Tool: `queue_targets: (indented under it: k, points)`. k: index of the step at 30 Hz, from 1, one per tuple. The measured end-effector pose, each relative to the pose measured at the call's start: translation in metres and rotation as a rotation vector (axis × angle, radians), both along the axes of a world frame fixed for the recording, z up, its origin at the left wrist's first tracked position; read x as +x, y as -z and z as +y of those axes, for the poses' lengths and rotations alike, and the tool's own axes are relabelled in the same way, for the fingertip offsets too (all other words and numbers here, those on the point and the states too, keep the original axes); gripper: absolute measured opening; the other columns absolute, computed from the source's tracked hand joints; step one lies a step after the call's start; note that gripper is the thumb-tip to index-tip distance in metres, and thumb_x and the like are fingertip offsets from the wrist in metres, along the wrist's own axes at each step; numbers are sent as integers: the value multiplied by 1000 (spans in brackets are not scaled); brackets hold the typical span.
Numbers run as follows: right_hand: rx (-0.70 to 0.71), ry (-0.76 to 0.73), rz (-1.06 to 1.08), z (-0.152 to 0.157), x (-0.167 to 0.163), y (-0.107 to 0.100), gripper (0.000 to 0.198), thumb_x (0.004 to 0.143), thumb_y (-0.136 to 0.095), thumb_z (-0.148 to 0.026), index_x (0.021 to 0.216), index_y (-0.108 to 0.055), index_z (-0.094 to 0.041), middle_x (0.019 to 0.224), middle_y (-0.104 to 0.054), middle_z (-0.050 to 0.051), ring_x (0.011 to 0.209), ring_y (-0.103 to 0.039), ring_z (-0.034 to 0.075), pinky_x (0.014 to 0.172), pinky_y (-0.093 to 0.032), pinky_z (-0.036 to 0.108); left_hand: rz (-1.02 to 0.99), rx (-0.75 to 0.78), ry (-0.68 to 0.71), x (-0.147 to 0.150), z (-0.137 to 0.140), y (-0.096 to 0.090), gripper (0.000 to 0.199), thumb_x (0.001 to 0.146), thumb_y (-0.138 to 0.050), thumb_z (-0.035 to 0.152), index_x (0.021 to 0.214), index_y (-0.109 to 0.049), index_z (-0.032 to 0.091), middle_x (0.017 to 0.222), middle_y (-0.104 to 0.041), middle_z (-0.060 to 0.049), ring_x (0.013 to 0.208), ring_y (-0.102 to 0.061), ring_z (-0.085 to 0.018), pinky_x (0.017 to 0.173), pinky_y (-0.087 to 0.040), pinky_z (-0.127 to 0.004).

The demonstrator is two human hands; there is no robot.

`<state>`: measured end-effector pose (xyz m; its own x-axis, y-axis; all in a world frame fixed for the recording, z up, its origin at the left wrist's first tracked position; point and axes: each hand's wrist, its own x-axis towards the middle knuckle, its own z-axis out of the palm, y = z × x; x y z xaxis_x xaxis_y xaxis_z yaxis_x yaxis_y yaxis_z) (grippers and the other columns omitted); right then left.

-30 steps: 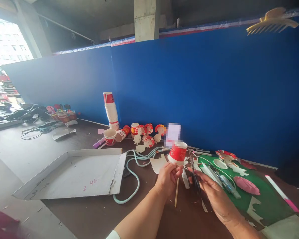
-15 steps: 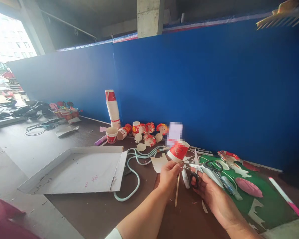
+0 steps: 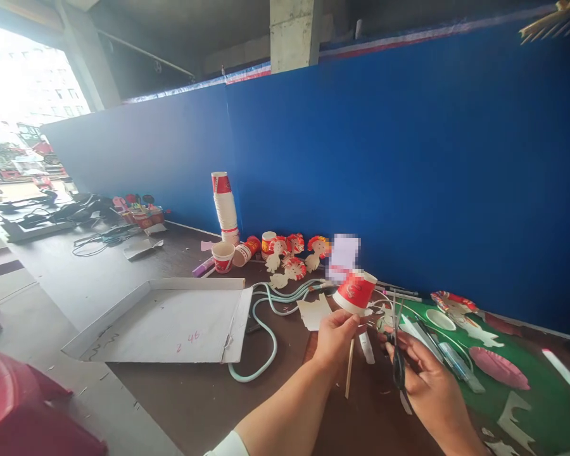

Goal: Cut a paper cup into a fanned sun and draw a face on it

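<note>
My left hand (image 3: 338, 339) is closed, its fingertips pinching the lower edge of a red paper cup (image 3: 356, 291) that is tilted. A thin wooden stick (image 3: 349, 370) shows below those fingers; whether it is joined to the cup cannot be seen. My right hand (image 3: 427, 373) grips black-handled scissors (image 3: 398, 364), blades pointing up, a little to the right of the cup and apart from it. Below the cup, between my hands, lies a white tube-like object (image 3: 366, 348). A torn piece of cream card (image 3: 314, 311) rests left of the cup.
A shallow white cardboard tray (image 3: 190, 316) lies left, beside a pale green cable (image 3: 273, 345). Behind stand a stack of paper cups (image 3: 227, 212) and several paper figures (image 3: 294, 269). On the right, a green mat (image 3: 484, 373) carries a pink oval piece (image 3: 498, 367), pens and scraps.
The scissors have turned from pointing left at the cup's edge to pointing upward, and moved right, away from it. The whole view has shifted slightly; my left hand still holds the cup.
</note>
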<state>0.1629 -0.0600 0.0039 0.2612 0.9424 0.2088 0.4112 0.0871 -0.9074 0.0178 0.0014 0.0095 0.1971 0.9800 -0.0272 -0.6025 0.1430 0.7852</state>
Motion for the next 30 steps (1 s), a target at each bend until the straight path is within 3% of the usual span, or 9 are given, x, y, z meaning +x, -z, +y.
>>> queue_targets:
  k: [9,14,21,25,30]
  points:
    - [12,108,-182,0,2,-6,39,79,-50,-42,111,-65,-25,113,-70,4,109,-62,27,100,-45,40,-20,23,30,3,2,8,46,54,-83,47,78,-72,9,84,-70,-14,82,-66,-23,80,-49,-33]
    - [44,86,-82,-1,-3,-14,45,81,-50,-51,111,-64,-21,122,-65,7,121,-53,26,104,-42,37,-6,-3,38,-2,-2,2,45,58,-83,45,83,-73,9,89,-71,-15,85,-66,-23,85,-48,-34]
    - [-16,53,111,0,-11,-19,47,72,-63,-52,108,-63,-22,106,-71,6,101,-65,27,90,-53,36,-30,-5,41,-1,-1,5,42,60,-82,42,84,-73,9,91,-71,-15,91,-66,-25,87,-48,-34]
    - [1,76,139,1,-13,-19,46,72,-65,-51,107,-65,-23,110,-70,5,105,-63,28,94,-51,37,-123,-44,36,1,2,8,36,60,-83,36,81,-71,9,86,-71,-13,86,-67,-22,84,-49,-31]
    - [10,-34,210,1,-13,-13,50,74,-67,-48,118,-57,-24,121,-66,4,115,-59,25,99,-48,36,-265,-111,29,-1,3,6,27,65,-81,25,83,-69,10,91,-70,-11,89,-66,-18,80,-50,-23]
